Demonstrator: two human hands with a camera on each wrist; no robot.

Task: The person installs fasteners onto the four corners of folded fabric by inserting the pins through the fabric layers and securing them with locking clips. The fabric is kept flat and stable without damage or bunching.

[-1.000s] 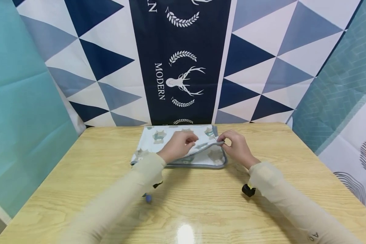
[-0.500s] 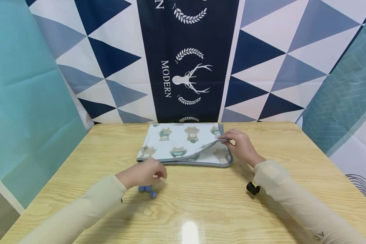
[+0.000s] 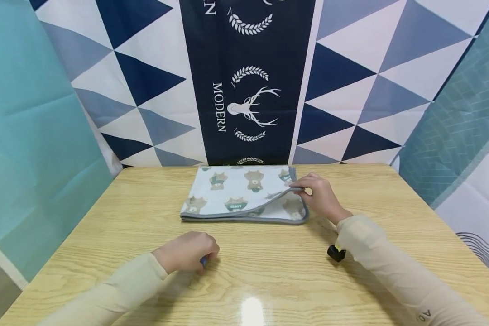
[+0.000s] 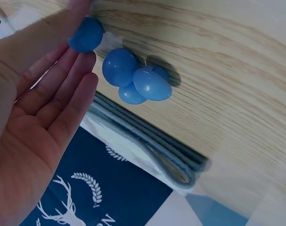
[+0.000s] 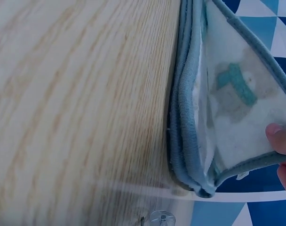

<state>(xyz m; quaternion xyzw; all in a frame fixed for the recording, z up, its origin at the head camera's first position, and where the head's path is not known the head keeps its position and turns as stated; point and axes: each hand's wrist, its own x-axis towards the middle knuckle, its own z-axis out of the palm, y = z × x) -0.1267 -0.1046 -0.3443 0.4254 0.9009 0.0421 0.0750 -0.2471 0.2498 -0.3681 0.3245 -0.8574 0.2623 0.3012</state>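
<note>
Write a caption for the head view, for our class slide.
Right hand holds up one edge of a folded bear-print blanket; left hand grasps a blue ball at a wooden table.

A soft white cloth printed with brown bears and bound in grey-blue edging [image 3: 236,194] is laid folded in layers at the far side of the pale wood-grain table [image 3: 269,258]. The front right corner of its upper layer is pinched and raised by the right hand [image 3: 321,197], so the layers are parted there, while at the left they are closed together. Nearer, a glossy blue ball [image 4: 86,36] is held by the left hand [image 3: 189,250], with similar glossy blue balls [image 4: 118,68] clustered just beside it.
</note>
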